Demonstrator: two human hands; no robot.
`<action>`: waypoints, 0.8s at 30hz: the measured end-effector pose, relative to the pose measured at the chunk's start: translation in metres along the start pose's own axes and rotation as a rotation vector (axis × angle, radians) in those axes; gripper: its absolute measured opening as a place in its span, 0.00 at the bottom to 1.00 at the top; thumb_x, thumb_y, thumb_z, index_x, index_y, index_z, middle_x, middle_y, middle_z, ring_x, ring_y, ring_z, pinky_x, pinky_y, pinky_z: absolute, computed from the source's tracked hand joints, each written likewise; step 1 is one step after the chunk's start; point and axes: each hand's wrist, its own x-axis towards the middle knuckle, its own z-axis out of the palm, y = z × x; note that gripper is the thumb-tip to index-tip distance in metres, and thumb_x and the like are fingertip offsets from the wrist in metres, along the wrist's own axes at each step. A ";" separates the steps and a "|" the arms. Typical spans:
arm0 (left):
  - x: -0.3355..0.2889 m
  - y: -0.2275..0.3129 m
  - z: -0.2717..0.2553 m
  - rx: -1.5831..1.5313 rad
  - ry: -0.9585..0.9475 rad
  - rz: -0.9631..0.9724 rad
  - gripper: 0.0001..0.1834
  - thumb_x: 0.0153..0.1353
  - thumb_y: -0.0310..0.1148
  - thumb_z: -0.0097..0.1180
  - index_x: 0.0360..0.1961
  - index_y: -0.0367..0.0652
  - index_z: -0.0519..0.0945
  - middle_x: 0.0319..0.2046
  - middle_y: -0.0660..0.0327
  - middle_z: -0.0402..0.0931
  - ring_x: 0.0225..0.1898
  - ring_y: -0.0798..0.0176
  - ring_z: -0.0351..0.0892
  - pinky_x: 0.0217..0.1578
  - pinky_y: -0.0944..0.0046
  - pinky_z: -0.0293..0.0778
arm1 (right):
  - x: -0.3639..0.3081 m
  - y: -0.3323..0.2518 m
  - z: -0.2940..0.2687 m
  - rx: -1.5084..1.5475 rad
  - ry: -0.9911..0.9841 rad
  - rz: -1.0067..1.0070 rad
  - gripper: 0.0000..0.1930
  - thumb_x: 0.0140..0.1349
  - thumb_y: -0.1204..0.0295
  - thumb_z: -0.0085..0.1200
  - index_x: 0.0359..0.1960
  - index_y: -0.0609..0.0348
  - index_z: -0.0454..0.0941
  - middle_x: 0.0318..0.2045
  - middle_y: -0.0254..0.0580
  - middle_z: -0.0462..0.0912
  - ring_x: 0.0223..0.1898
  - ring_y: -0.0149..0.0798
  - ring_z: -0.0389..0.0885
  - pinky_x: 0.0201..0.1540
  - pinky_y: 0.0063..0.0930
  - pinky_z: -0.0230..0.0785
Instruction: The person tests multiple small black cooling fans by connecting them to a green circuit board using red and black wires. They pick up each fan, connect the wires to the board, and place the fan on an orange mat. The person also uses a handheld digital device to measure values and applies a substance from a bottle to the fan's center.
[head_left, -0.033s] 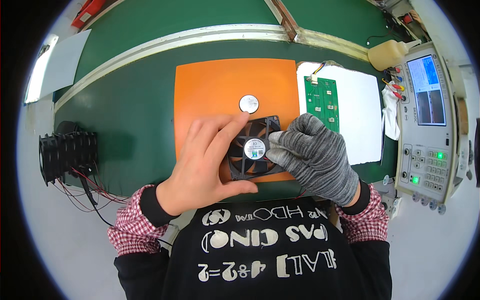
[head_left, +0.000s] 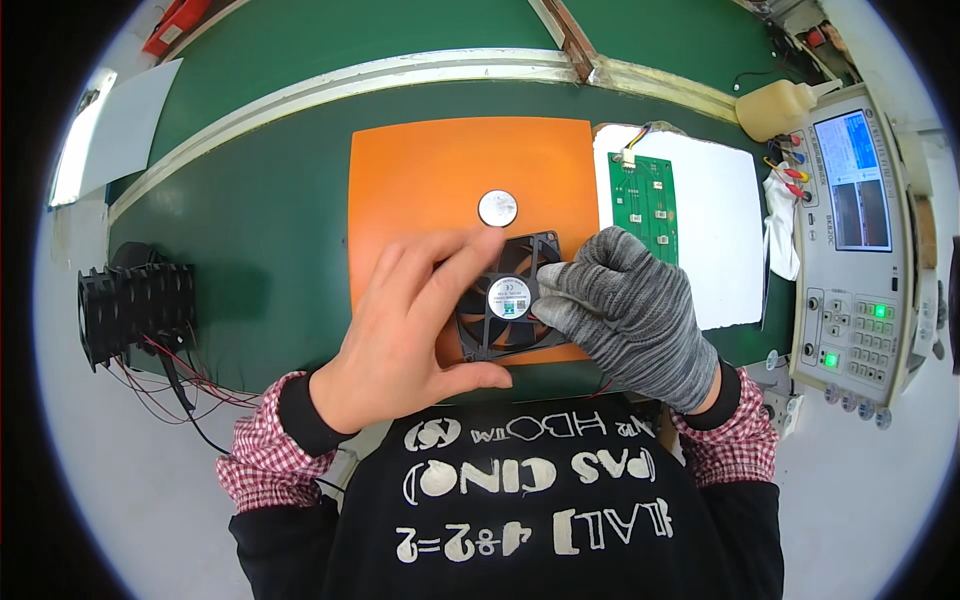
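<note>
A square black cooling fan (head_left: 508, 298) with a round white label lies on an orange mat (head_left: 420, 165). My bare left hand (head_left: 405, 310) curves along the fan's left side, index finger at its far edge and thumb apart near its close edge. My right hand (head_left: 635, 310), in a grey knitted glove, is closed at the fan's right side, fingertips pinched over its frame. A bit of red wire shows by those fingertips; the glove hides the fan's right edge. Just beyond the fan sits a round silvery disc (head_left: 498, 208).
A green circuit board (head_left: 643, 205) rests on a white board (head_left: 720, 230) to the right. Further right stand a bench instrument (head_left: 855, 250) with a lit screen and a yellowish bottle (head_left: 777, 110). Several stacked black fans (head_left: 137, 310) with red wires stand at left.
My left hand has shifted very slightly to the left. The fan and my right hand look unmoved.
</note>
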 end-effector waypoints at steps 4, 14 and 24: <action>-0.004 -0.001 -0.002 0.223 -0.057 0.149 0.42 0.44 0.52 0.74 0.59 0.41 0.77 0.63 0.43 0.66 0.60 0.39 0.69 0.59 0.47 0.68 | 0.002 -0.006 -0.006 -0.102 -0.084 0.009 0.10 0.59 0.68 0.64 0.41 0.55 0.85 0.30 0.42 0.76 0.26 0.43 0.81 0.28 0.35 0.75; 0.002 0.002 -0.002 0.174 -0.055 0.129 0.38 0.40 0.42 0.76 0.58 0.52 0.80 0.54 0.46 0.70 0.53 0.43 0.70 0.52 0.51 0.70 | -0.005 -0.012 -0.050 -0.419 0.370 0.022 0.11 0.57 0.70 0.67 0.42 0.54 0.83 0.33 0.42 0.81 0.28 0.41 0.83 0.30 0.33 0.75; 0.006 -0.038 -0.085 0.438 0.471 -0.137 0.36 0.52 0.36 0.71 0.64 0.46 0.74 0.68 0.47 0.61 0.68 0.42 0.62 0.64 0.52 0.64 | -0.002 0.025 -0.032 -0.054 0.390 -0.021 0.13 0.59 0.80 0.63 0.46 0.61 0.81 0.33 0.42 0.80 0.36 0.36 0.81 0.40 0.27 0.73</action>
